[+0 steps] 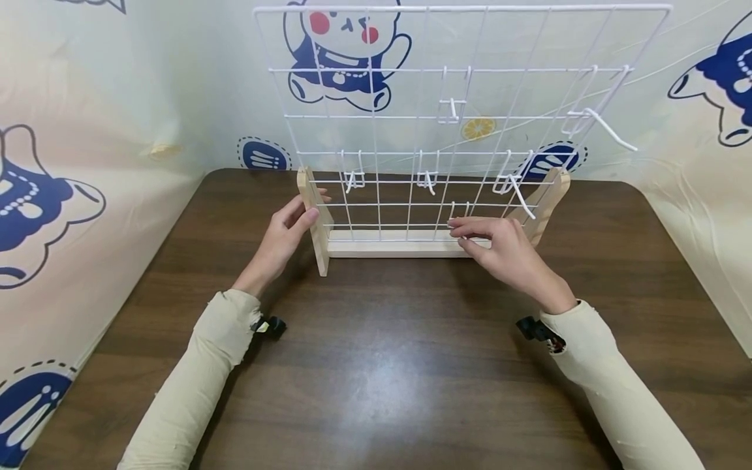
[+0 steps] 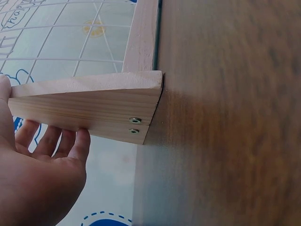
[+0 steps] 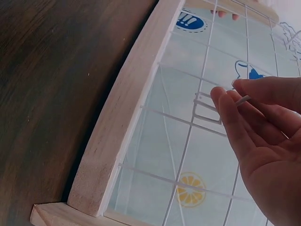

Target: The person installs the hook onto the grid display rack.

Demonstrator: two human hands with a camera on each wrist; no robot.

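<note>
A white wire grid rack (image 1: pixel 464 8) stands in a wooden frame on the table. My left hand (image 1: pixel 279 238) grips the left wooden side panel (image 1: pixel 320 245), thumb on its near edge and fingers behind it. Two screw heads show low on that panel (image 2: pixel 89 106) in the left wrist view. My right hand (image 1: pixel 502 248) is at the grid's lower right, above the wooden base bar (image 1: pixel 388 249). Its thumb and fingers pinch the prong of a white wire hook (image 3: pixel 243 100), which lies against the grid wires; the fingertips partly hide it.
Several other white hooks hang on the grid, among them a middle hook (image 1: pixel 452 109) and a long upper-right hook (image 1: pixel 611 130) jutting forward. The right wooden side panel (image 1: pixel 546 209) stands beside my right hand. A printed cloth (image 1: pixel 176 85) hangs behind the dark wooden table (image 1: pixel 376 365).
</note>
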